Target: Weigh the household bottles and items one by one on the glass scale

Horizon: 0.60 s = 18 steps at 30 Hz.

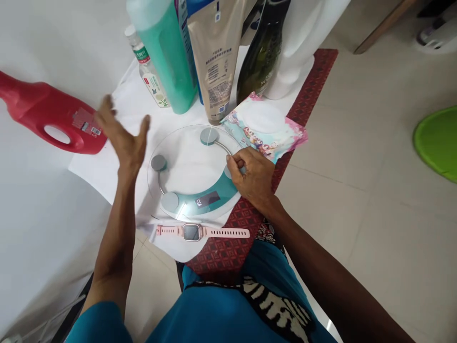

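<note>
A round glass scale (209, 200) with grey-teal feet, a teal curved band and a small lit display lies flat on the white cloth. My right hand (255, 176) is over its right edge, fingers curled together; what is between them, if anything, is hidden. Raised at the left, my left hand (123, 136) has its fingers spread and holds nothing, close to a red jug-shaped bottle (46, 112). A pink-strapped smartwatch (192, 232) is laid out in front of the scale. Just beyond my right hand is a colourful soft pack of wipes (266, 126).
Behind the scale stand a green liquid bottle (166, 62), a small clear bottle (152, 76), a beige tube (216, 62), a dark glass bottle (262, 52) and a white bottle (303, 38). The table's red patterned edge (314, 81) runs along the right. A green stool seat (439, 143) is beyond.
</note>
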Motion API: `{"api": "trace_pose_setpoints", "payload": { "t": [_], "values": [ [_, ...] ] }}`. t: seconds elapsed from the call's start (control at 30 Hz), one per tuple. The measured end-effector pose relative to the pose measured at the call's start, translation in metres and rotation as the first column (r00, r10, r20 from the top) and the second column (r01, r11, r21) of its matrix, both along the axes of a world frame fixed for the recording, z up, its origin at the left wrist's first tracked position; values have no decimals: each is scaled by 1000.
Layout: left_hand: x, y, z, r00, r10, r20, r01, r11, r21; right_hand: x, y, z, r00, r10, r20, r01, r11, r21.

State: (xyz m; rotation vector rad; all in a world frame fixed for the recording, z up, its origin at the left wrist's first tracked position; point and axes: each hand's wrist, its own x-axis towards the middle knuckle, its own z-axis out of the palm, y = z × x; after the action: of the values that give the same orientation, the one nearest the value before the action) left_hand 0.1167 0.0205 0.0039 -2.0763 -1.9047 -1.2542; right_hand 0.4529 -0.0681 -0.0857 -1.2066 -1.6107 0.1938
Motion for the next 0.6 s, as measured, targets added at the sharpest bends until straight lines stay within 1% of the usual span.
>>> {"api": "trace_pose_setpoints", "payload": {
  "t": [0.07, 0.13, 0.2, 0.27, 0.33, 0.4, 0.5, 0.6],
  "values": [
    [48, 4, -4, 982, -173, -73, 171, 985, -33, 0, 0, 0, 1000, 13, -28, -12, 1000, 9],
    [92, 4, -12, 943, -310, -125, 294, 947, -130, 0, -1, 1, 998, 23, -54, -23, 1000, 6],
    [127, 1, -22, 900, -404, -164, 359, 900, -249, 0, -1, 3, 997, 26, -76, -26, 1000, 2],
    [151, 0, -31, 870, -452, -198, 362, 857, -368, 1, -2, 6, 996, 30, -88, -32, 999, -19],
    [164, 0, -36, 857, -462, -228, 329, 832, -447, 3, -2, 8, 995, 44, -93, -50, 997, -65],
    [169, 4, -36, 862, -451, -230, 316, 834, -453, 4, -2, 11, 993, 62, -99, -73, 991, -110],
    [169, 13, -27, 894, -404, -196, 324, 882, -341, 5, -2, 13, 989, 81, -120, -97, 986, -135],
    [171, 21, -18, 892, -370, -259, 307, 917, -254, 5, -2, 13, 986, 91, -139, -108, 987, -122]
  ]
}}
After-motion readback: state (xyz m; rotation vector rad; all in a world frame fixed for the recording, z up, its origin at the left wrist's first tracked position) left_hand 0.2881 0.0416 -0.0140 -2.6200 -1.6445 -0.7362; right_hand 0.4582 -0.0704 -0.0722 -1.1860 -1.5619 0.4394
